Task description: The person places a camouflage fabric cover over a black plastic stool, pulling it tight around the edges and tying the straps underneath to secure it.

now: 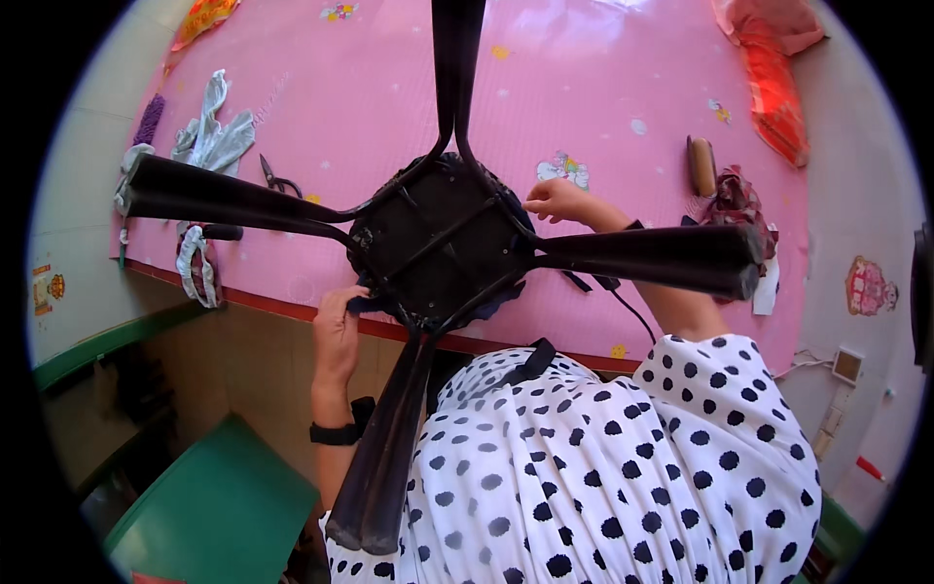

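An upside-down stool (467, 252) rests on its seat on the pink patterned tablecloth (394, 87), its black metal tube legs flaring up toward me. Dark fabric (500, 305) wraps the seat and sticks out past its edge. At the near left corner, my left hand (337, 321) pinches a flap of dark blue fabric (368, 303). Off the right side of the seat is my right hand (560, 201), its fingers bent and close together. Whether it holds something thin is too small to make out. One stool leg crosses in front of my right forearm.
Scissors (277, 177) lie left of the stool, near pale cloth pieces (219, 139). On the right are a brush-like object (702, 168), crumpled patterned cloth (733, 197) and an orange bag (777, 102). A green stool or bench top (219, 504) stands below the table at left.
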The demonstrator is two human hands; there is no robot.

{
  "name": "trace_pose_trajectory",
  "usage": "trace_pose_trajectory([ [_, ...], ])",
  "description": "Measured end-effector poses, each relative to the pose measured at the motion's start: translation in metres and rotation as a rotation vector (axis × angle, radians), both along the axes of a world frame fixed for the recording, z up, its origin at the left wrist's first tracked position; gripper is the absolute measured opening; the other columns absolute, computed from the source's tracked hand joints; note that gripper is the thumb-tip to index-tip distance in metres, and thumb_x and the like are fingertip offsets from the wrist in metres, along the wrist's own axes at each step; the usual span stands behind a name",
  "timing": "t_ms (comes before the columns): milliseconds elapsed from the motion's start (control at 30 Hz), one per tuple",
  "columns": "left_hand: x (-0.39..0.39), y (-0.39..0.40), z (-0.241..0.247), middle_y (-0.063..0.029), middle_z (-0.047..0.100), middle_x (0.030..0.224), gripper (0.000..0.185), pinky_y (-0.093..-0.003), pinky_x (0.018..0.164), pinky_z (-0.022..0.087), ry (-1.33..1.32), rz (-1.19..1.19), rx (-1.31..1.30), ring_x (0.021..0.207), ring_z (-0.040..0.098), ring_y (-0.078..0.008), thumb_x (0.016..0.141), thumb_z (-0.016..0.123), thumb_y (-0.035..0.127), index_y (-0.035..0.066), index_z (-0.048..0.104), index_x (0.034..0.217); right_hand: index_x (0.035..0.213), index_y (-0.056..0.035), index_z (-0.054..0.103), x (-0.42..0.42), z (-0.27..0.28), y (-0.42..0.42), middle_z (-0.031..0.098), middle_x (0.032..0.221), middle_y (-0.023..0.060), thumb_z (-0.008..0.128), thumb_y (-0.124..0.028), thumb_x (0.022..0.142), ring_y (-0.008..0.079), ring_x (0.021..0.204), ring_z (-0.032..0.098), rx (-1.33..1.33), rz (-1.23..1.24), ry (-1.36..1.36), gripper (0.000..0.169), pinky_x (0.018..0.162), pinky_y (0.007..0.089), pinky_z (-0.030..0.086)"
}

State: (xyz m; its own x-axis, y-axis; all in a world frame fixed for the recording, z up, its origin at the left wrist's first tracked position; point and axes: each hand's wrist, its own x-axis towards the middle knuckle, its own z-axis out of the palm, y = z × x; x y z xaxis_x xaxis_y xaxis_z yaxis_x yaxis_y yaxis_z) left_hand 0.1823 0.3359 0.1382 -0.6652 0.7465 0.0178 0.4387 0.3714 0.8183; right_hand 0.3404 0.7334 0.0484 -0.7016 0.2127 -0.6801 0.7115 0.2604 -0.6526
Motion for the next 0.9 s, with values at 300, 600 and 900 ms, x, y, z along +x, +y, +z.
trace_pose_trajectory([
  [300,-0.029,0.049,-0.008,-0.0048,0.059,0.077,0.020,-0.0253,0.072,0.045,-0.379,0.170,0.058,0.074,0.058,-0.0149,0.097,0.047,0.013,-0.002,0.060,0.098,0.088,0.0029,0.064,-0.024,-0.030,-0.002,0.065,0.079,0.0166,0.060,-0.019,0.083,0.0287,0.073,0.063,0.263,0.419,0.170,0.023,0.071,0.0405,0.048],
  [600,-0.052,0.078,-0.055,-0.0001,0.051,0.061,0.017,-0.0236,0.049,0.037,-0.294,0.233,-0.189,0.053,0.047,-0.0064,0.094,0.047,0.012,0.001,0.060,0.099,0.084,-0.0052,0.055,-0.008,-0.028,-0.012,0.056,0.068,0.0011,0.054,-0.019,0.094,0.0120,0.066,0.056,-0.536,-0.316,0.129,0.017,0.062,0.0271,0.044],
  [900,-0.059,0.031,0.020,0.0011,0.051,0.069,0.020,-0.0193,0.056,0.035,-0.581,0.167,0.154,0.063,0.044,-0.0052,0.096,0.044,0.006,0.001,0.062,0.101,0.070,-0.0083,0.048,-0.042,0.039,-0.002,0.033,0.058,-0.0064,0.055,-0.028,0.095,0.0059,0.050,0.031,-0.347,-0.185,0.197,0.032,0.046,0.0252,0.027],
])
